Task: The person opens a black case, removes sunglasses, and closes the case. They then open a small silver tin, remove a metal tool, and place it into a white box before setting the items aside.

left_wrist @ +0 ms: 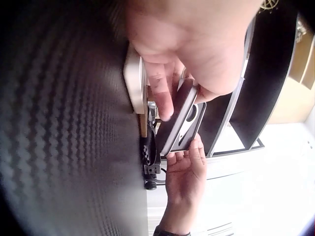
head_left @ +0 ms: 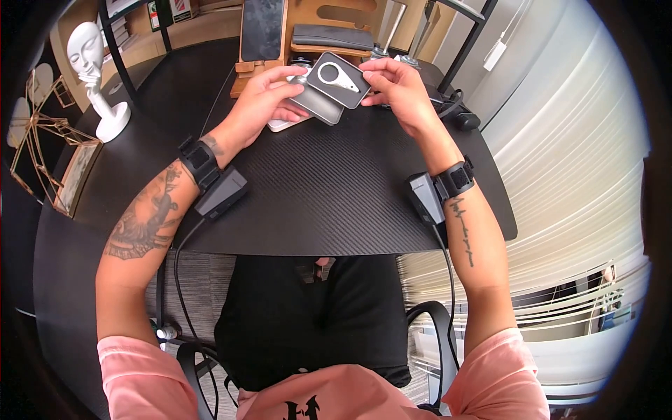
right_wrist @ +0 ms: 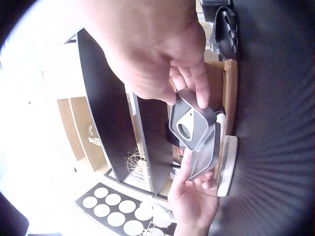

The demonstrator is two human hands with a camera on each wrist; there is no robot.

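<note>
Over the far part of the desk, my left hand (head_left: 260, 103) grips a shallow silver metal tin half (head_left: 320, 106) by its left end, thumb on top. My right hand (head_left: 400, 92) pinches the right edge of another tin half (head_left: 348, 70), which has a dark insert. In that insert lies a silver-white teardrop-shaped piece (right_wrist: 186, 120) with a round dark centre. The right-hand half overlaps the left-hand one in the head view, and both are tilted. Below my left hand, a white flat box (left_wrist: 134, 81) lies on the desk, partly covered.
Behind the hands stands a wooden organizer (head_left: 343, 10) with a dark phone (head_left: 262, 29) and a dark grey case (head_left: 332, 36). A white face sculpture (head_left: 112, 122) and a gold wire wheel ornament (head_left: 35, 122) stand left. Black gear (head_left: 462, 117) lies right, near the window blinds (head_left: 560, 140).
</note>
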